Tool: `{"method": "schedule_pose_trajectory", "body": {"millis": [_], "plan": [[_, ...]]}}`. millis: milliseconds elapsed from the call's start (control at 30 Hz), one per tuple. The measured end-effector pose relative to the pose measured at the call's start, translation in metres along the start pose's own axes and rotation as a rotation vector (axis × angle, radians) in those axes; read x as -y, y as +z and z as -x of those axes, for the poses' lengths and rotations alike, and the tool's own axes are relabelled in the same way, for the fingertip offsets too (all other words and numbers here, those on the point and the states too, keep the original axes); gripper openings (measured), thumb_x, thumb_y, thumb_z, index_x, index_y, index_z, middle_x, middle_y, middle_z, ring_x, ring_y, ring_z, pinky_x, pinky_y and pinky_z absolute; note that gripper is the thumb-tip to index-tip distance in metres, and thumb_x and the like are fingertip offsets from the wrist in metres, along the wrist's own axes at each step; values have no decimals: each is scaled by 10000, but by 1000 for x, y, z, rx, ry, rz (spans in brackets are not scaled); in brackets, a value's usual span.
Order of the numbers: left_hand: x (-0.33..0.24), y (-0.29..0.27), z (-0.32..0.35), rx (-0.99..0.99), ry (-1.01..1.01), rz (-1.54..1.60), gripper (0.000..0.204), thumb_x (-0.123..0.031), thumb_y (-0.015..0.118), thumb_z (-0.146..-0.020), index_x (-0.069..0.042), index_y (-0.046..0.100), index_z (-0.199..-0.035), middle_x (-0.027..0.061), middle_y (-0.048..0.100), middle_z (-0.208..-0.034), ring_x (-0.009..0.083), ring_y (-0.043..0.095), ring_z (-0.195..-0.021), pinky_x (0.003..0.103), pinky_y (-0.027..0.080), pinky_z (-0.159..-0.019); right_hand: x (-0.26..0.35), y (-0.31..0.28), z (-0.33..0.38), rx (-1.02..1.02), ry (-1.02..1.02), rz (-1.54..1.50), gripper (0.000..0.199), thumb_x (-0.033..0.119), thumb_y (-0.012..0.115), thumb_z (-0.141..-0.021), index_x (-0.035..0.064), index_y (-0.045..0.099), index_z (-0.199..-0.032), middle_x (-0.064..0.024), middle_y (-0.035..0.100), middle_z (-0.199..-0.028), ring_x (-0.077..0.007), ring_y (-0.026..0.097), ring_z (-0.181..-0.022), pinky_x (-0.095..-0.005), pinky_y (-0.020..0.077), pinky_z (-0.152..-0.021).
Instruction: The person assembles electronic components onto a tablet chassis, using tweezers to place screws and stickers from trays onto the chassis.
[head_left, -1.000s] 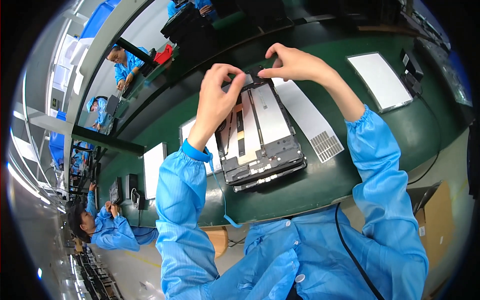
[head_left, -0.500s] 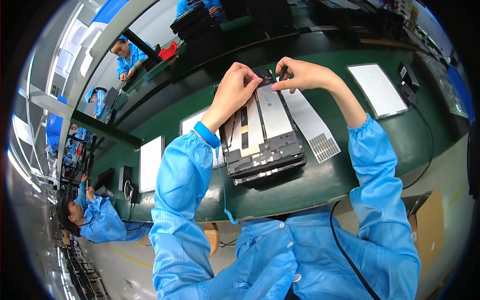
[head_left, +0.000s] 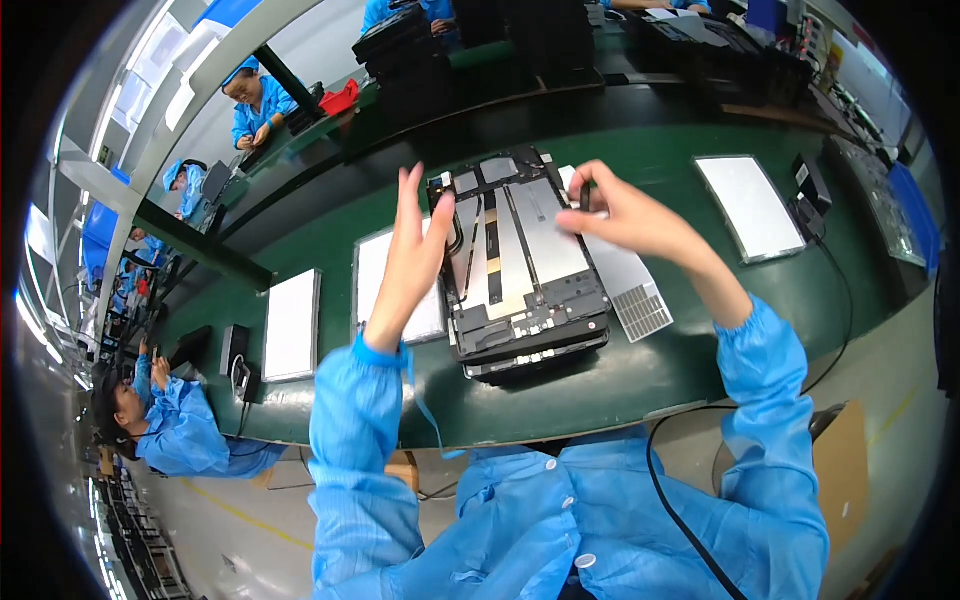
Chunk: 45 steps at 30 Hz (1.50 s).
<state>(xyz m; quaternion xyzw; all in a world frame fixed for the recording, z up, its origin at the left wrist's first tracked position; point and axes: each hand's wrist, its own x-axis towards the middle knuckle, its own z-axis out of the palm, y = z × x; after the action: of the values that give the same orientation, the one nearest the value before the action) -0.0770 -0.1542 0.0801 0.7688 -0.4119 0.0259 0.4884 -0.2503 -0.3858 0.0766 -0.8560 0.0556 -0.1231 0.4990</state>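
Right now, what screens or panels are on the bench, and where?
White rectangular panel, far left on the green bench.
White panel, beside the left hand.
Pale grey panel, far right.
Opened dark device, centre, under the right hand.

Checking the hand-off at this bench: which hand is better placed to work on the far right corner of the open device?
Probably the right hand: its pinched fingers sit at that corner of the open device, while the left hand is open at the left edge.
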Motion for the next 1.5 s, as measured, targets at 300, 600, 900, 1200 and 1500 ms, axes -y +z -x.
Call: {"method": "schedule_pose_trajectory", "body": {"millis": [300,600,900,1200,1500], "plan": [[4,1,50,138,-61,623,617,-302,388,-1068,-30,160,-1574,155,153,-1643,255,119,-1523,325,113,-1207,43,58,39,-338,45,-603,413,36,602,-946,58,358,-1278,-129,538,-1283,-140,516,-1160,-258,414,-984],[23,30,86,-82,-32,671,641,-95,508,-946,-47,281,-1544,126,121,-1640,267,125,-1513,368,140,-1206,-10,-4,-159,-398,62,-611,695,124,726,-812,-9,390,-1406,-10,586,-878,-91,574,-818,-248,495,-823],[27,29,84,-72,40,663,592,-41,521,-920,-47,342,-1484,190,101,-1614,352,142,-1497,431,164,-1199,-112,39,-282,-421,107,-135,619,146,737,-785,37,451,-1323,-157,582,-1106,-215,624,-941,-321,502,-839],[35,23,75,-163,106,549,523,-130,578,-909,0,435,-1395,215,305,-1532,338,270,-1446,411,185,-1191,-87,-8,-174,-267,-219,-218,336,275,512,-1046,57,526,-1301,-141,652,-1260,-211,705,-1021,-275,529,-841],[-90,2,10,717,692,88,271,42,546,-725,-40,682,-945,136,631,-940,287,617,-900,380,481,-824,-132,-61,51,-396,117,-296,388,354,589,-998,10,701,-1140,-44,652,-797,-59,568,-601,-214,465,-545]]}}
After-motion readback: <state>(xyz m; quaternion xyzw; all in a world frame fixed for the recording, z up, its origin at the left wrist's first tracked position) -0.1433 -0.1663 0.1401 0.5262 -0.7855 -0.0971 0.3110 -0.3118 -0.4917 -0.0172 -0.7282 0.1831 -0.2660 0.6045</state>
